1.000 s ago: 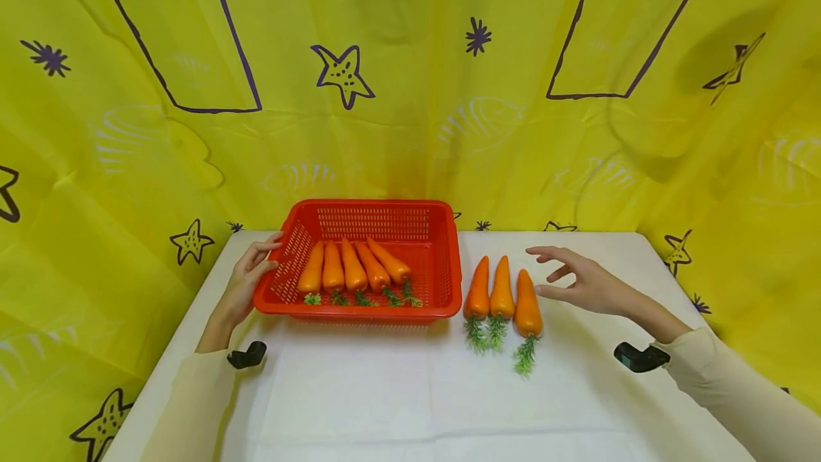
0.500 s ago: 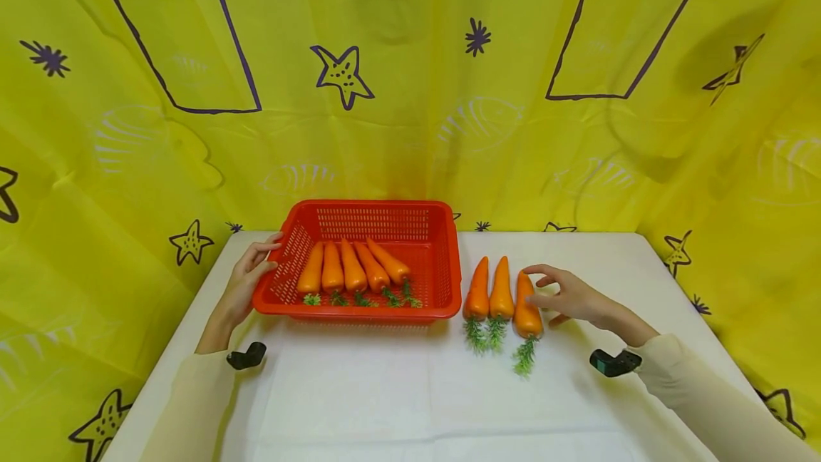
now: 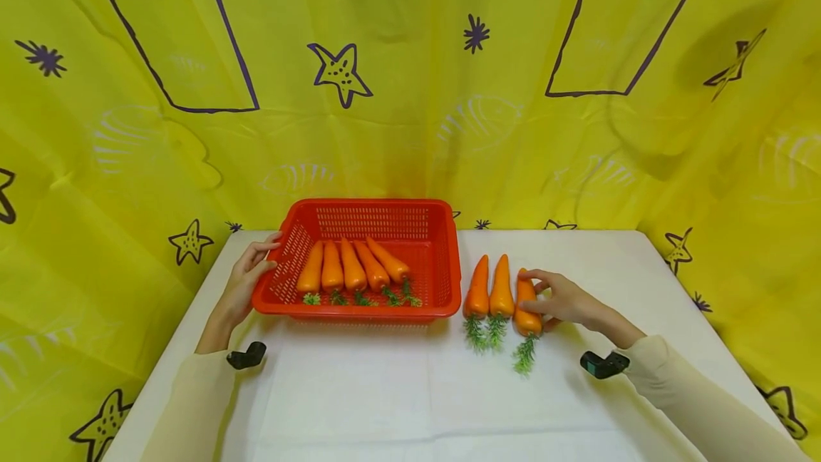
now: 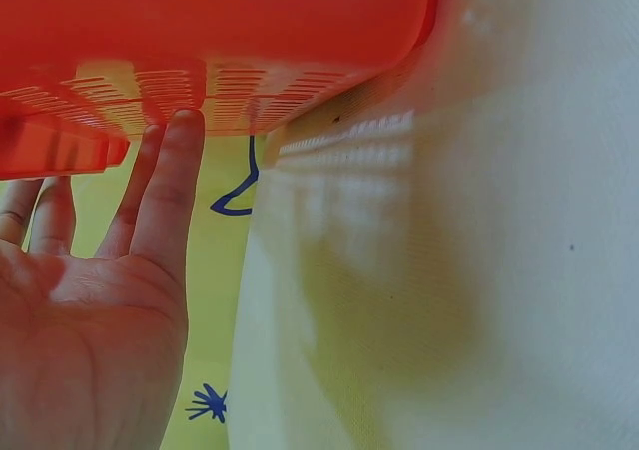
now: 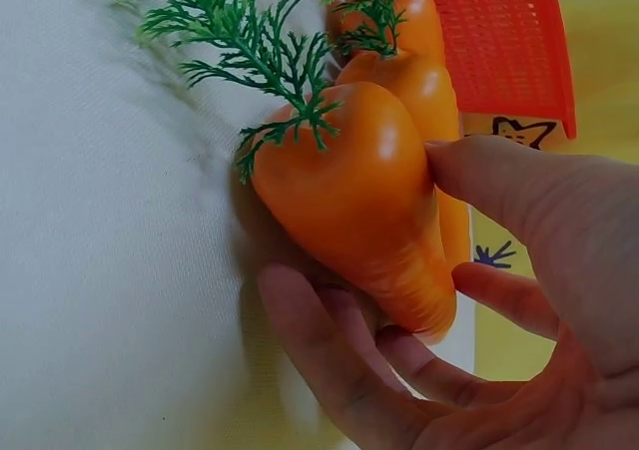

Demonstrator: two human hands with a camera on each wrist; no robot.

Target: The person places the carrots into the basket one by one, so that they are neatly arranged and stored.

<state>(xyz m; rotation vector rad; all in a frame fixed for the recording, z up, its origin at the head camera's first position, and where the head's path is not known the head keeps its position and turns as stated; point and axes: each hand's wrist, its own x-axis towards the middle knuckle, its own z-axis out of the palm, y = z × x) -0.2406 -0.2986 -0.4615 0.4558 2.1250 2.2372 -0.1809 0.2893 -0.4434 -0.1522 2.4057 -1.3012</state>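
My left hand (image 3: 242,280) touches the left side of a red plastic basket (image 3: 359,311); in the left wrist view its fairly straight fingers (image 4: 170,196) meet the basket's slotted wall (image 4: 230,91). Several orange carrots (image 3: 355,273) with green tops lie side by side inside it. Three more carrots are on the table, right of the basket. Around the rightmost carrot (image 5: 349,191) curls my right hand (image 3: 564,300), thumb (image 5: 489,171) on one side and fingers on the other. That carrot lies with its leafy top (image 5: 240,51) toward me. Part of the fingers is hidden behind it.
The other two loose carrots, a left one (image 3: 477,294) and a middle one (image 3: 502,291), stand close between the basket and my right hand. A white cloth (image 3: 398,391) covers the table. Yellow patterned curtain (image 3: 410,127) hangs behind and at both sides.
My right hand has moved left and down from beside the rightmost carrot, and its fingers have closed around it. The left hand, basket and carrots stay in place.
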